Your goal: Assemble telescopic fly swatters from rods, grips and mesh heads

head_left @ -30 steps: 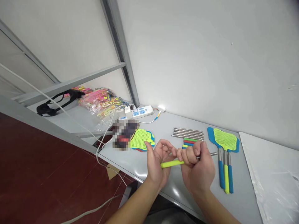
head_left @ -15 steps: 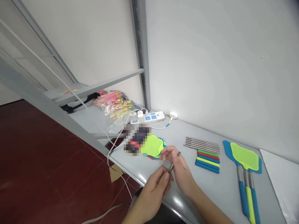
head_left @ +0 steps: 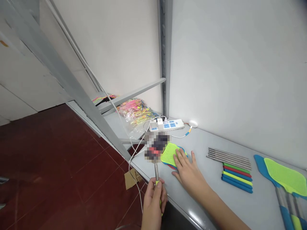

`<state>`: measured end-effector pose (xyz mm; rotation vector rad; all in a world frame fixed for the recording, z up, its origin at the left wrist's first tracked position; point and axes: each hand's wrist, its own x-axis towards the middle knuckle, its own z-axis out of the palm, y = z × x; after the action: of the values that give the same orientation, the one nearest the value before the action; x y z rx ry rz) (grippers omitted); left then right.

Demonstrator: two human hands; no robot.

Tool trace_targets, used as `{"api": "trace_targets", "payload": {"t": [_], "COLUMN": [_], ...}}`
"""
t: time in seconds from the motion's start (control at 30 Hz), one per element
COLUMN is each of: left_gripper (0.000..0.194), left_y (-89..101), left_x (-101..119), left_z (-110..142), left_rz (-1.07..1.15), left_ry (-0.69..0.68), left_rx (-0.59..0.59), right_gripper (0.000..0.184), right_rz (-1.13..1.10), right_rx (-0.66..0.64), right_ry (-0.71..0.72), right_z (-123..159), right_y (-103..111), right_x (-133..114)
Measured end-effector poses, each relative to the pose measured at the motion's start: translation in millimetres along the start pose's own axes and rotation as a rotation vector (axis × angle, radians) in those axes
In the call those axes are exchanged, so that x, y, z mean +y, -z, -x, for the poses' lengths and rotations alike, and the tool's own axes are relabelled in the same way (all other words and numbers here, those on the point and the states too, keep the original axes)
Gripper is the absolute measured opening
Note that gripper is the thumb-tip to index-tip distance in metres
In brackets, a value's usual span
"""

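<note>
A metal fly swatter rod (head_left: 156, 171) with a yellow-green grip sleeve is wrapped in the fingers of my left hand (head_left: 153, 199), its bare end pointing away from me. My right hand (head_left: 190, 172) lies with fingers outstretched over a small stack of fly swatter heads. The top one is a yellow-green mesh head (head_left: 169, 153); blue and red edges show beneath it. To the right lie several steel rods (head_left: 227, 157) in a row, and below them several coloured grip sleeves (head_left: 237, 179). Assembled fly swatters (head_left: 284, 175) rest at the far right.
A white power strip (head_left: 174, 125) with plugs and loose cables stands at the back of the grey table (head_left: 196, 204). A blurred-out patch (head_left: 155, 147) borders the mesh heads. Bagged colourful items (head_left: 136, 110) lie on a shelf behind the metal frame (head_left: 165, 57).
My right hand has let go of the rod and moved onto the stacked swatter heads. My left hand keeps the rod, now with its yellow-green sleeve visible. The view has turned left.
</note>
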<state>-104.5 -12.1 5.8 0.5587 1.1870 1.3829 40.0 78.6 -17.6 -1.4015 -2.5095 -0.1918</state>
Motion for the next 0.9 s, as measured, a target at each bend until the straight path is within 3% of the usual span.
{"api": "trace_targets", "payload": {"t": [0.17,0.3,0.5,0.57,0.63,0.73,0.8,0.9], "left_gripper": [0.039,0.037,0.036,0.036,0.035,0.031,0.028,0.023], "left_y": [0.2,-1.4,-4.2,-7.1,-10.9,-16.3,-18.5,-19.1], "left_x": [-3.7,-6.4,-7.9,-8.2,-9.4,-12.4,-14.6,-17.8], "left_z": [5.0,12.8,29.0,37.5,46.8,60.9,70.4,85.3], "left_rz": [-0.012,-0.022,-0.087,-0.126,-0.165,-0.278,-0.440,-0.736], "left_ry": [-0.008,0.011,-0.013,-0.015,-0.005,-0.052,-0.186,-0.465], "left_rx": [-0.019,-0.056,-0.149,-0.195,-0.252,-0.367,-0.445,-0.612], "right_gripper": [0.038,0.038,0.028,0.018,0.016,0.042,0.046,0.032], "right_rz": [0.027,0.003,-0.168,-0.306,-0.510,-0.914,-1.212,-1.483], "right_rx": [0.015,0.052,0.317,0.464,0.587,0.723,0.858,1.077], "right_ry": [-0.007,-0.028,-0.140,-0.264,-0.519,-0.957,-1.056,-1.022], "right_z": [5.9,16.0,39.9,59.0,85.8,133.5,163.1,194.8], "right_y": [6.3,25.9,57.1,69.4,83.0,104.2,116.9,131.3], "right_x": [6.2,6.9,13.5,17.0,18.8,15.5,8.3,-9.2]}}
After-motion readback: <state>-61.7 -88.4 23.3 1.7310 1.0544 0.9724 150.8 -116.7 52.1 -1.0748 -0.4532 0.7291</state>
